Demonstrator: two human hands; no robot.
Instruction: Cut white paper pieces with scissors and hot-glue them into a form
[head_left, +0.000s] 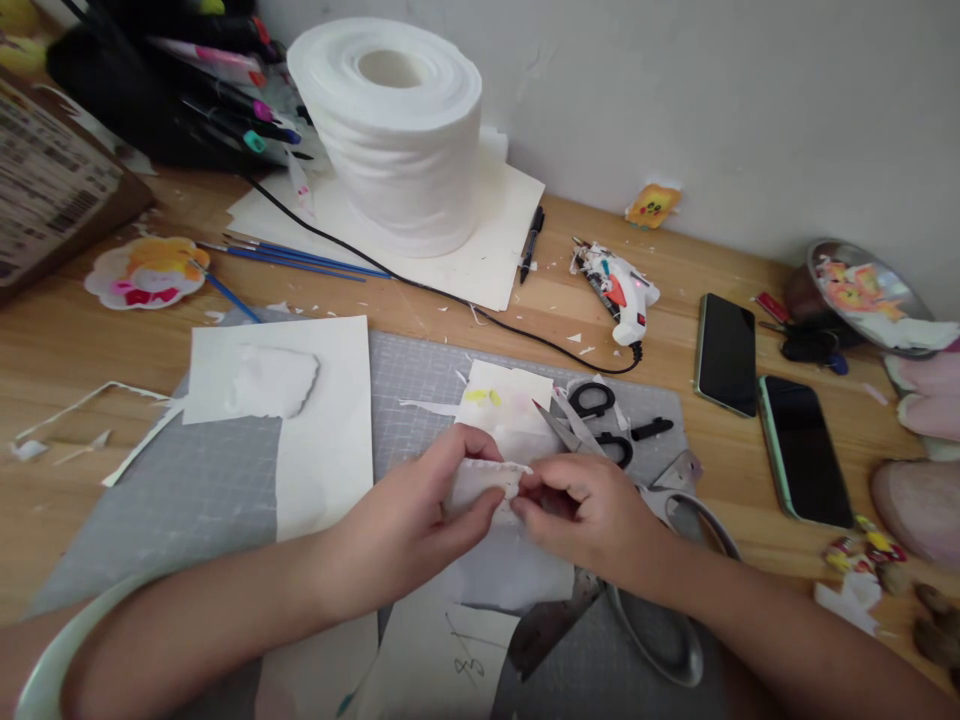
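Observation:
A small white paper piece [480, 480] with a scalloped edge is held up between both hands over the grey cutting mat. My left hand [442, 490] is closed on it, thumb below and fingers behind. At its right end my right hand [585, 505] pinches the edge between thumb and fingertips. Just beyond the hands lies a paper sheet [499, 390] with a yellow mark, and black-handled scissors [592, 420] rest to its right. Larger grey-handled scissors [667, 600] lie partly under my right forearm. Another ragged-edged white piece [277, 382] is on a sheet at left.
A big white tissue roll [390, 130] stands on paper at the back. A glue gun [619, 290] with its black cord lies behind the cutting mat [210, 480]. Two phones [727, 352] and a metal bowl [862, 295] are at right, a flower-shaped palette [146, 272] at left.

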